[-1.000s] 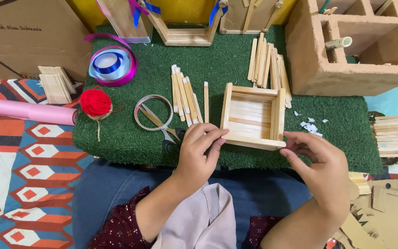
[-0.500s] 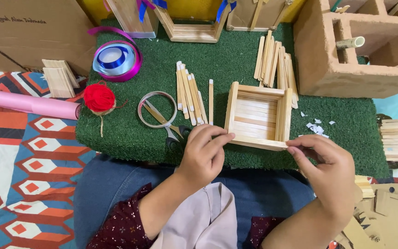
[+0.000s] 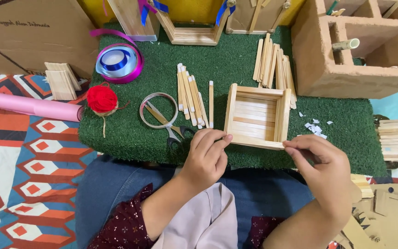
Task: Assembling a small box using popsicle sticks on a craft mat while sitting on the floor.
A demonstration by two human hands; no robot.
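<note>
Square open tray of pale wooden craft sticks (image 3: 257, 116) sat at centre of green artificial-grass mat (image 3: 130, 133); floor and four low walls looked built, near wall apparently being finished.

Left hand (image 3: 207, 159) at tray's 7 o'clock corner, fingers narrow, touching near edge stick. Right hand (image 3: 321, 163) at 5 o'clock corner, fingers pinching same edge.

Loose sticks: one pile at 9 o'clock (image 3: 190, 94), one at 12 o'clock (image 3: 272, 64).

One pair of scissors (image 3: 169, 127), one red yarn ball (image 3: 101, 98), one ribbon spool (image 3: 117, 62) at 9–10 o'clock.

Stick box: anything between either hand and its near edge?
Nothing visible. The left hand has fingertips at the near-left corner of the stick box, and the right hand pinches its near-right corner. The scissors lie off to the left on the green mat.
</note>
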